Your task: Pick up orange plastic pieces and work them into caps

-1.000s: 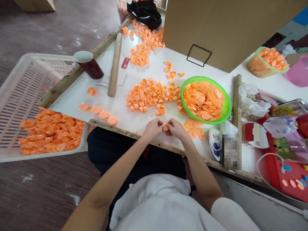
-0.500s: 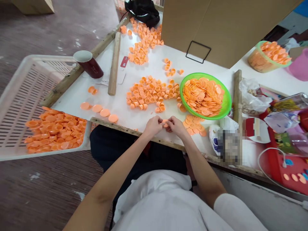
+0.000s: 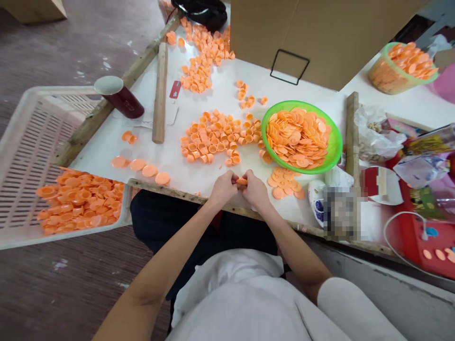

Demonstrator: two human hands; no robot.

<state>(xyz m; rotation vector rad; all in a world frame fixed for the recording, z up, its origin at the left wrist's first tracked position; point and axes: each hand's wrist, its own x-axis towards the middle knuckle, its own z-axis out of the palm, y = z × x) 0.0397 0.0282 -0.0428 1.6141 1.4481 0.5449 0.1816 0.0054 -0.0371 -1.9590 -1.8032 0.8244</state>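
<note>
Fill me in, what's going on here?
Someone's left hand and right hand hold a small orange piece between them, near the front edge of the table. A green bowl of orange discs sits ahead to the right, orange cups lie loose ahead, and a pale crate at the left holds more orange parts.

The left hand [image 3: 224, 187] and right hand [image 3: 256, 190] meet at the near edge of the table [image 3: 146, 150], fingers pinching an orange piece [image 3: 242, 181] between them. Cups [image 3: 213, 137] lie heaped just beyond, with a green bowl [image 3: 336, 148] of discs [image 3: 297, 137] to their right. Farther left, a mug [image 3: 128, 103] leans on a wooden rail [image 3: 88, 130] above a crate [image 3: 26, 128] partly filled with orange pieces.
</note>
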